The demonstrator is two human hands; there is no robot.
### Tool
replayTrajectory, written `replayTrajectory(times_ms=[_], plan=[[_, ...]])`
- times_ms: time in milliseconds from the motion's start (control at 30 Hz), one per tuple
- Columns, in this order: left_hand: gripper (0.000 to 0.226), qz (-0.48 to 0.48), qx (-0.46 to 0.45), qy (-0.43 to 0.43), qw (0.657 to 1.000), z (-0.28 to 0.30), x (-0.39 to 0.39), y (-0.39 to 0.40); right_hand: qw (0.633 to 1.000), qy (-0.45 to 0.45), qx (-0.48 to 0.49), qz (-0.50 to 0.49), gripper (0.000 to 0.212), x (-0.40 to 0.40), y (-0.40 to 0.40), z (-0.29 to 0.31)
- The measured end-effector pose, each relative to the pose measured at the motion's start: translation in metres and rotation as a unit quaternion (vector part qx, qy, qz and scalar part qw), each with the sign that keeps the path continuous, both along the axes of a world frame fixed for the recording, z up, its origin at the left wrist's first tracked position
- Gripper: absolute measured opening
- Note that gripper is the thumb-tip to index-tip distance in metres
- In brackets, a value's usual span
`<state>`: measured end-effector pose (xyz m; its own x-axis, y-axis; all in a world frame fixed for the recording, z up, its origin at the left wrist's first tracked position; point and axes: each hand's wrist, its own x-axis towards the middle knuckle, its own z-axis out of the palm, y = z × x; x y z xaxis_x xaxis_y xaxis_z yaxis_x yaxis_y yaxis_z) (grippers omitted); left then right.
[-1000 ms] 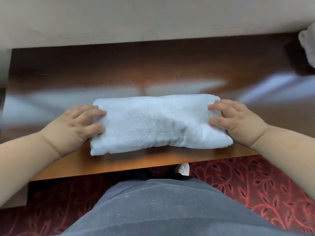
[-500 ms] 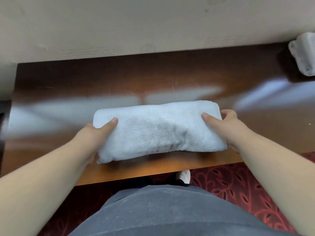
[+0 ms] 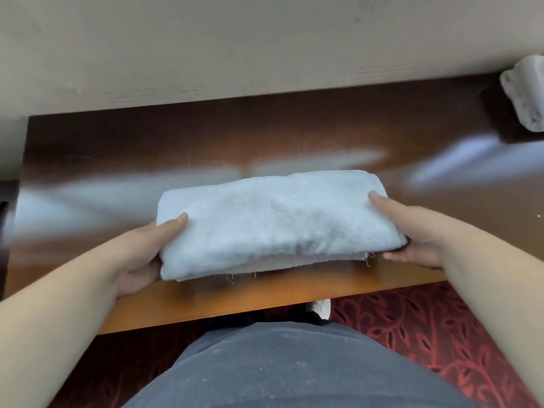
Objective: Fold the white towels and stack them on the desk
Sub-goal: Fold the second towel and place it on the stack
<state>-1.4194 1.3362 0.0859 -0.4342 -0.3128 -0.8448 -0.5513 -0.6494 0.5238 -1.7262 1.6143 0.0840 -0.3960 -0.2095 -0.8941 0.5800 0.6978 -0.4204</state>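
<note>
Over glossy wooden desk (image 3: pixel 123 160): left hand (image 3: pixel 141 254), right hand (image 3: pixel 418 234) grip ends of folded terry towel (image 3: pixel 273 222).

A glossy wooden desk (image 3: pixel 206 142) bears another white towel (image 3: pixel 525 98) far right.

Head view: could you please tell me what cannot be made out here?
- Fingers of the left hand and right hand: hidden under the folded towel; only thumbs show.
- White bundle at the desk's far right: cut off by the frame edge.
- Layer count in the folded towel: unclear.
</note>
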Motion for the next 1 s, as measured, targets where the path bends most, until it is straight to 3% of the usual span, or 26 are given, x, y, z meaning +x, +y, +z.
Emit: replayTrajectory(times_ms=[67,200,300,400,533,567,633,700,733,767,833,900,933,967,1000], plan=[[0.043,0.013,0.032,0.009,0.999,-0.001,0.001,0.006,0.997,-0.069,0.006,0.022,0.077,0.005,0.000,-0.001],[0.010,0.114,0.106,0.048,0.987,0.009,-0.015,-0.024,0.979,-0.122,-0.120,-0.109,0.043,-0.013,-0.011,0.004],[0.047,0.111,0.179,0.076,0.975,0.021,-0.038,-0.054,0.963,-0.145,-0.179,-0.140,0.020,-0.037,-0.041,0.009],[0.039,0.140,0.190,0.053,0.970,0.022,-0.071,-0.067,0.958,-0.133,-0.171,-0.189,0.028,-0.051,-0.083,0.008],[0.042,0.340,0.164,0.047,0.925,0.009,-0.106,-0.074,0.952,-0.102,-0.176,-0.229,0.046,-0.062,-0.120,-0.004],[0.050,0.377,0.148,0.041,0.913,0.005,-0.111,-0.073,0.949,-0.099,-0.180,-0.239,0.052,-0.064,-0.124,-0.008],[0.066,0.354,0.079,0.017,0.932,-0.007,-0.122,-0.068,0.950,-0.082,-0.187,-0.235,0.061,-0.061,-0.130,-0.014],[0.064,0.272,-0.060,-0.019,0.960,-0.017,-0.128,-0.049,0.961,-0.015,-0.179,-0.208,0.063,-0.052,-0.135,-0.021],[0.052,0.210,-0.172,-0.028,0.962,-0.022,-0.131,-0.039,0.967,0.050,-0.171,-0.181,0.060,-0.045,-0.138,-0.024],[0.040,0.116,-0.311,-0.024,0.943,-0.026,-0.132,-0.029,0.968,0.138,-0.162,-0.133,0.055,-0.036,-0.140,-0.025],[0.035,-0.142,-0.540,0.028,0.829,-0.041,-0.130,-0.018,0.924,0.350,-0.146,0.055,0.051,-0.017,-0.143,-0.032],[0.048,-0.362,-0.626,0.010,0.690,-0.061,-0.128,-0.022,0.795,0.495,-0.091,0.339,0.055,-0.009,-0.140,-0.049],[0.055,-0.430,-0.632,-0.037,0.644,-0.067,-0.127,-0.027,0.730,0.519,-0.032,0.444,0.059,-0.013,-0.136,-0.058],[0.061,-0.473,-0.628,-0.078,0.613,-0.074,-0.124,-0.033,0.693,0.515,0.024,0.503,0.063,-0.020,-0.134,-0.065],[0.065,-0.496,-0.626,-0.099,0.594,-0.079,-0.120,-0.040,0.686,0.500,0.066,0.524,0.067,-0.028,-0.131,-0.070]])
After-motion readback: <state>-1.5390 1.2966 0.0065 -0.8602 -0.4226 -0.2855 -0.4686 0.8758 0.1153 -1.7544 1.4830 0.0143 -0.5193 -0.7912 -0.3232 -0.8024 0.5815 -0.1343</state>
